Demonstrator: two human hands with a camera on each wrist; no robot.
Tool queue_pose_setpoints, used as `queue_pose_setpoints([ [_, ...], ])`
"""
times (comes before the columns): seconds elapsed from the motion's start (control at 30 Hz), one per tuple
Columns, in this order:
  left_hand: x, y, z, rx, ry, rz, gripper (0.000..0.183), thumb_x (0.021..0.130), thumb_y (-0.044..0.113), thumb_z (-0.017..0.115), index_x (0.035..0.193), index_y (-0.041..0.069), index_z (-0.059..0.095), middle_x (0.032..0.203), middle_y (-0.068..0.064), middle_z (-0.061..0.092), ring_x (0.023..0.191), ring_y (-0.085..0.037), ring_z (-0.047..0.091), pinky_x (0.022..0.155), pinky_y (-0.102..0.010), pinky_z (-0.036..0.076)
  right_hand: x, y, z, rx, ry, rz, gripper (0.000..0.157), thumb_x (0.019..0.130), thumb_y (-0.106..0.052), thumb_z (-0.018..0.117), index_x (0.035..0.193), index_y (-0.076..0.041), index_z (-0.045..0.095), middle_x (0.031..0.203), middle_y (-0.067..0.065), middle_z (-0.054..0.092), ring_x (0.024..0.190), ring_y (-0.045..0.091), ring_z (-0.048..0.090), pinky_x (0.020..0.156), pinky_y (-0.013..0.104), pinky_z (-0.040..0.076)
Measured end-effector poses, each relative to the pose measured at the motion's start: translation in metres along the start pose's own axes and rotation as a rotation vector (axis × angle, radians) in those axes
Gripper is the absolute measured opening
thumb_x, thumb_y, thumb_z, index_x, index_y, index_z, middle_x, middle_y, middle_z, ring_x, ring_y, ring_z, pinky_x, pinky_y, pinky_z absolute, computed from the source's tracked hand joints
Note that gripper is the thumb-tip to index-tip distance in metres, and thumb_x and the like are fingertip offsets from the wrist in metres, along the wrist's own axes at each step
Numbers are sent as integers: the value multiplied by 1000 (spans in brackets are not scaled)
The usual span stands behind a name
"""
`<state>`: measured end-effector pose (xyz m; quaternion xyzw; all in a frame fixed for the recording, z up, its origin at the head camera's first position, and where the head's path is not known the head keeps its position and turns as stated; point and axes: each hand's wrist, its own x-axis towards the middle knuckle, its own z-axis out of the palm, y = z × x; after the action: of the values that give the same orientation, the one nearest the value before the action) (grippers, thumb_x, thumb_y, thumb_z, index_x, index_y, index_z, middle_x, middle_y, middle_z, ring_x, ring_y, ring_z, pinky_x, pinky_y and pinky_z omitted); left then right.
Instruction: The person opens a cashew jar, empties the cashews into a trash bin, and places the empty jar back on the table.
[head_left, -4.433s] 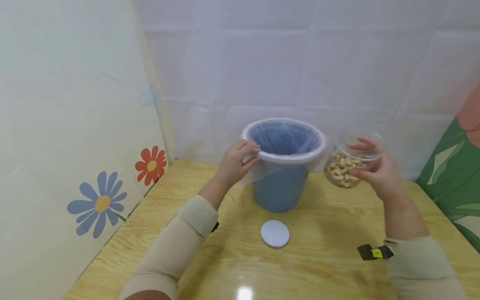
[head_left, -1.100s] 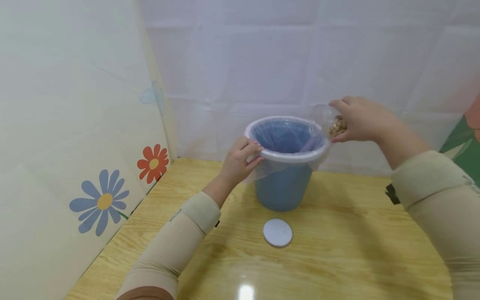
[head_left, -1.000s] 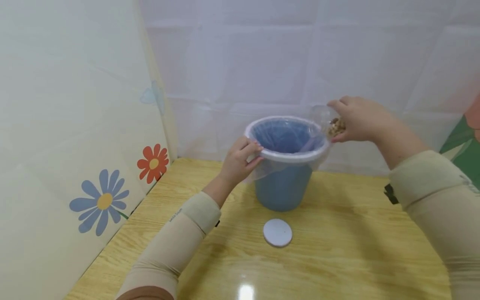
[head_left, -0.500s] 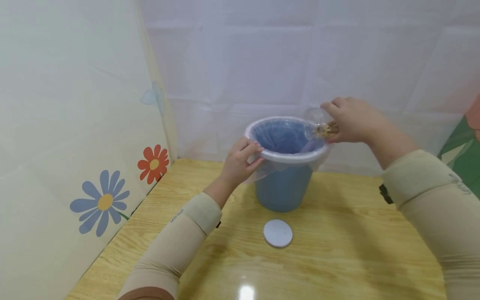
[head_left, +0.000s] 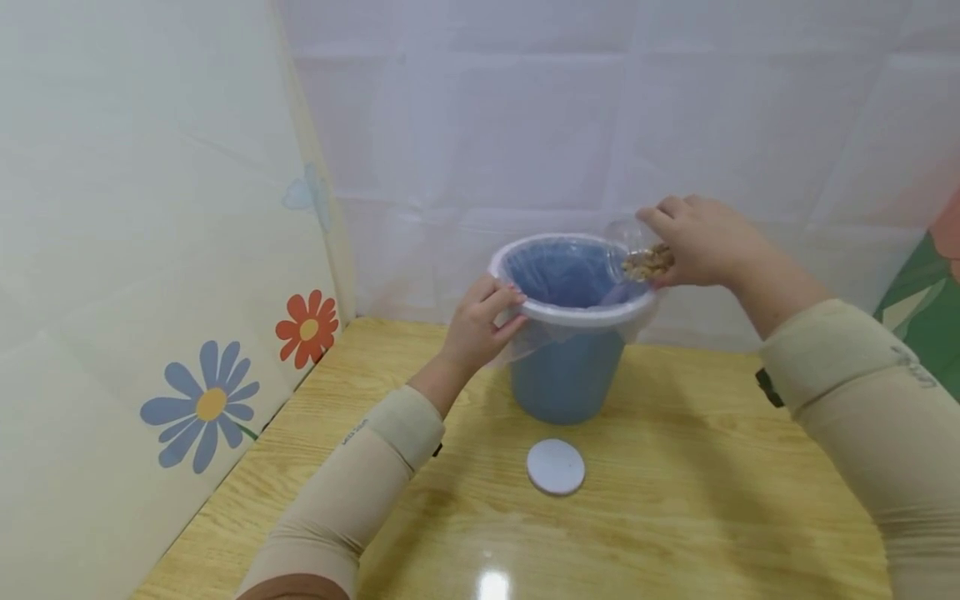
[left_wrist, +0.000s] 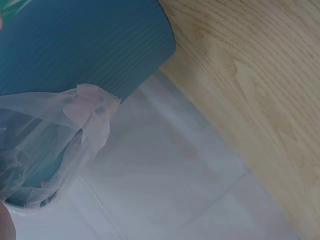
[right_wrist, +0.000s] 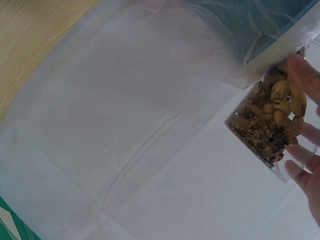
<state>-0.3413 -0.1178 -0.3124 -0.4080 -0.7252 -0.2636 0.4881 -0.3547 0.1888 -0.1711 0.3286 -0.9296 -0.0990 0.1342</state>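
A blue trash bin [head_left: 566, 383] with a white rim stands on the table, lined with a clear plastic bag [left_wrist: 90, 117] folded over its edge. At the near-left rim my left hand [head_left: 480, 325] pinches the rim and bag between thumb and fingers. My right hand [head_left: 705, 242] grips a clear jar [head_left: 621, 240] from the outside, tilted on its side with its mouth over the bin's right rim. Cashews [head_left: 648, 262] lie along the jar's lower side; in the right wrist view, dark crumbs [right_wrist: 265, 145] gather near its base. The bin's bottom is hidden.
A round white lid [head_left: 555, 467] lies flat on the wood-grain table [head_left: 645, 517] in front of the bin. Pale sheeting [head_left: 465, 125] hangs behind, and a flower-printed panel [head_left: 142, 250] stands on the left.
My right hand has turned the jar from upright onto its side and brought it left over the bin's rim. The cashews have slid toward its mouth. My left hand has stayed at the rim.
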Motion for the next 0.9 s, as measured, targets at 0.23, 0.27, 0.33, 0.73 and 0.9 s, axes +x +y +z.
queue_pose_setpoints([
  [0.23,0,2,-1,-8,9,-5,20,73,11,75,89,4,65,90,-11,56,88,-24,54,84,-32,45,3,-3,-1,-14,12,-10,100,63,-44,79,139,-2,30,130,27,39,113,48,38,94,63,29],
  [0.27,0,2,-1,-10,10,-5,20,73,11,75,89,4,65,90,-11,56,88,-24,54,84,-32,45,4,-3,-1,-14,16,-10,100,63,-44,79,139,-2,30,130,27,39,113,48,38,94,63,29],
  [0.33,0,2,-1,-5,11,-7,21,72,12,75,89,5,65,91,-11,56,89,-24,54,85,-31,45,4,-3,-1,-13,14,-8,100,63,-43,80,139,-2,30,130,28,39,113,48,38,94,63,29],
  [0.73,-1,1,1,8,7,-15,22,73,15,75,90,5,66,91,-10,57,89,-23,55,85,-30,45,7,-3,-1,-37,7,-12,101,63,-43,79,140,-2,28,131,28,37,114,49,37,95,63,28],
  [0.9,0,2,0,8,8,-10,22,72,15,76,89,6,66,89,-10,56,87,-23,54,83,-32,45,6,-3,0,-48,13,-20,100,63,-41,80,140,-1,29,131,28,38,114,48,37,95,63,28],
])
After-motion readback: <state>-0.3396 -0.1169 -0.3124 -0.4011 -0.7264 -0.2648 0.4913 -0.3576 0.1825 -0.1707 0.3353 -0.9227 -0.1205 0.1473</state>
